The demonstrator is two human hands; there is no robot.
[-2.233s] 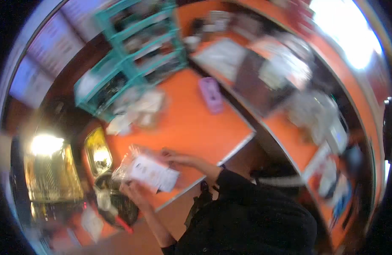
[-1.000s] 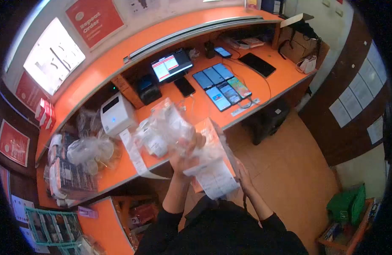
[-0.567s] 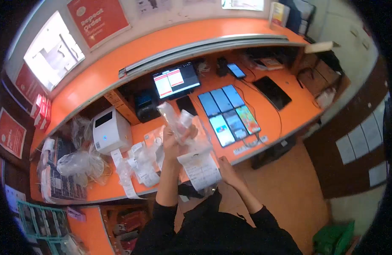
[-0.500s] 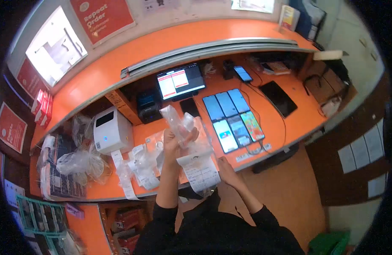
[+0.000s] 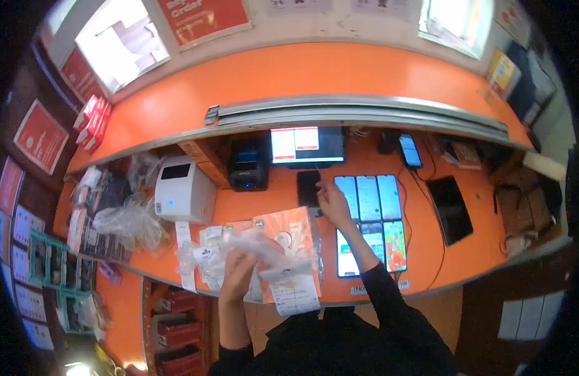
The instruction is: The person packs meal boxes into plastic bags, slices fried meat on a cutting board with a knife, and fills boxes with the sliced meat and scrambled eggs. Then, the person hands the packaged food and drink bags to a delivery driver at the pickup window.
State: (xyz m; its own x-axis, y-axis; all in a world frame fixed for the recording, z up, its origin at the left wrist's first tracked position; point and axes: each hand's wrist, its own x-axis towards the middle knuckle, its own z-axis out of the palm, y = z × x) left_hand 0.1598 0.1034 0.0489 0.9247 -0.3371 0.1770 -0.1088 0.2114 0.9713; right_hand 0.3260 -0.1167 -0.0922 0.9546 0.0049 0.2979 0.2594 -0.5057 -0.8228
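My left hand is closed around a crumpled clear plastic bag, slightly blurred. Below the bag hangs a printed receipt at the counter's front edge. An orange-and-white packet lies behind the bag. With fingers partly stretched and nothing visible in them, my right hand reaches over the counter beside a dark phone. To its right, several lit phones lie in two rows, and my right forearm crosses over the lower row.
A white label printer stands left, its paper strip hanging forward. Behind are a black printer and a lit monitor. Plastic bags pile at the left. A dark tablet and cables lie right, under the shelf edge.
My right hand has left the receipt and moved forward, up to the dark phone. My left hand keeps the plastic bag, now lower and nearer me. The head view has shifted.
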